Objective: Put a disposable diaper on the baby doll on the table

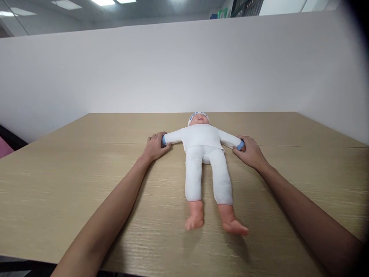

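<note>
One doll [205, 154] lies face-up mid-bench [86, 184], head far, two bare feet near, both arms spread. Two hands work it — the left hand [155, 146] is clamped on one blue-cuffed wrist, the right hand [250, 152] on the other.

blue lettering runs across the band of the doll's white cap [197, 115] — too small and blurred to make out; nothing else carries any writing.
</note>
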Demonstrator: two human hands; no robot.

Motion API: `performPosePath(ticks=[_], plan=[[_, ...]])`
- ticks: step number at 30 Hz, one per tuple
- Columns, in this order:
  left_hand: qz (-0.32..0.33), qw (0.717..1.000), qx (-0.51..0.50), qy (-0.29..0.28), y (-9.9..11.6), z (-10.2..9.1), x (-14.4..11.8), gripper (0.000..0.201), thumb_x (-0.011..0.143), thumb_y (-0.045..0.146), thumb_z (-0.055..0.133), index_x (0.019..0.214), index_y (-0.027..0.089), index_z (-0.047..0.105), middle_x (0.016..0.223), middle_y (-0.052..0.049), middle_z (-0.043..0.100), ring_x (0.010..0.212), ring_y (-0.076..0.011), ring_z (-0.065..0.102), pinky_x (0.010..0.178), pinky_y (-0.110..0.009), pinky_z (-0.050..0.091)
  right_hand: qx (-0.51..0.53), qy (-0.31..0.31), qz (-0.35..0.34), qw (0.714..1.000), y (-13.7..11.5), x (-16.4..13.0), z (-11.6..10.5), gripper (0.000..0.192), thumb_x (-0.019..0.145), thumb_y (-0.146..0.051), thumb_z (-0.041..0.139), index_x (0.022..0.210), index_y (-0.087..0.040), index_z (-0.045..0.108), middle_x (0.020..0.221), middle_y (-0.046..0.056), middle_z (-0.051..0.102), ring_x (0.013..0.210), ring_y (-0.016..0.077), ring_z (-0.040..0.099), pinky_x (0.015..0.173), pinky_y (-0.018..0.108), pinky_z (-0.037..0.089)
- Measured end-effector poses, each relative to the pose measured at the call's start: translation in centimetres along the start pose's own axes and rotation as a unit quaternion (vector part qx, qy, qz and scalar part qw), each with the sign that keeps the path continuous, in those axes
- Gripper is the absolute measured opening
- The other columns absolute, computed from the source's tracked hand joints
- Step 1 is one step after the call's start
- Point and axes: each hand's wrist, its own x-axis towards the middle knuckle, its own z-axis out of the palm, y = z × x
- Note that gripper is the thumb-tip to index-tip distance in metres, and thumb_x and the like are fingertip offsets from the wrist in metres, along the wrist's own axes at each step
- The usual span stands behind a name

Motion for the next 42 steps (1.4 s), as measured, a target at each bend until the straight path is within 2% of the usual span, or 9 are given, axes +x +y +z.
performPosePath(ticks=[5,11,16,24,31,37,42], plan=[[0.001,1.0,-0.006,0.019,0.1,0.2,-0.1,0.063,0.104,0.057,0.054,0.152,0.017,0.054,0.148,-0.019,0.072,0.134,-0.0395,0.063,0.117,-0.054,0.04,-0.002,0.014,0.012,1.0,0.1,0.2,0.0,0.049,0.094,-0.045,0.065,0.134,-0.019,0.068,0.128,0.02,0.077,0.116,0.0409,0.069,0.105,0.055,0.055],[-0.022,0.999,0.005,0.035,-0.7,0.7,0.4,0.064,0.109,0.063,0.051,0.153,0.018,0.057,0.139,-0.02,0.076,0.13,-0.0385,0.065,0.114,-0.051,0.04,-0.007,0.014,-0.001,1.0,1.0,1.1,0.5,0.056,0.104,-0.053,0.061,0.143,-0.014,0.07,0.138,0.023,0.078,0.119,0.0413,0.069,0.108,0.057,0.053],[-0.05,0.997,0.023,0.046,-1.2,0.9,0.6,0.064,0.107,0.065,0.06,0.152,0.02,0.061,0.133,-0.018,0.078,0.126,-0.039,0.067,0.11,-0.049,0.041,-0.018,0.014,0.0,1.0,1.8,2.2,1.5,0.059,0.106,-0.059,0.06,0.143,-0.016,0.075,0.133,0.021,0.082,0.114,0.0414,0.072,0.103,0.057,0.055],[-0.09,0.994,0.025,0.055,-1.5,0.8,0.7,0.055,0.104,0.055,0.073,0.152,0.028,0.069,0.132,-0.013,0.081,0.125,-0.039,0.066,0.105,-0.047,0.044,-0.028,0.013,-0.007,1.0,3.4,2.7,2.2,0.062,0.106,-0.063,0.062,0.149,-0.02,0.076,0.132,0.018,0.084,0.111,0.0404,0.074,0.104,0.056,0.055],[-0.081,0.995,0.006,0.051,-2.0,0.8,0.4,0.056,0.103,0.053,0.074,0.153,0.029,0.07,0.134,-0.013,0.08,0.125,-0.0385,0.066,0.105,-0.048,0.046,-0.015,0.012,-0.011,1.0,3.8,2.7,2.6,0.056,0.105,-0.052,0.069,0.151,-0.022,0.076,0.134,0.017,0.083,0.113,0.0395,0.074,0.106,0.056,0.054],[-0.04,0.995,0.007,0.088,-2.1,0.9,-0.2,0.054,0.102,0.04,0.076,0.154,0.025,0.069,0.146,-0.014,0.074,0.132,-0.0373,0.064,0.109,-0.048,0.048,-0.02,0.008,0.004,1.0,4.0,2.8,2.7,0.061,0.101,-0.047,0.073,0.157,-0.021,0.072,0.127,0.016,0.085,0.113,0.0394,0.073,0.104,0.054,0.055],[-0.024,0.995,0.02,0.098,-2.0,0.8,-0.3,0.051,0.101,0.037,0.078,0.15,0.026,0.071,0.139,-0.013,0.076,0.128,-0.0375,0.066,0.107,-0.048,0.049,-0.016,0.006,0.007,1.0,3.8,2.7,2.6,0.064,0.098,-0.043,0.076,0.157,-0.019,0.072,0.131,0.016,0.085,0.112,0.0392,0.074,0.104,0.053,0.056]])
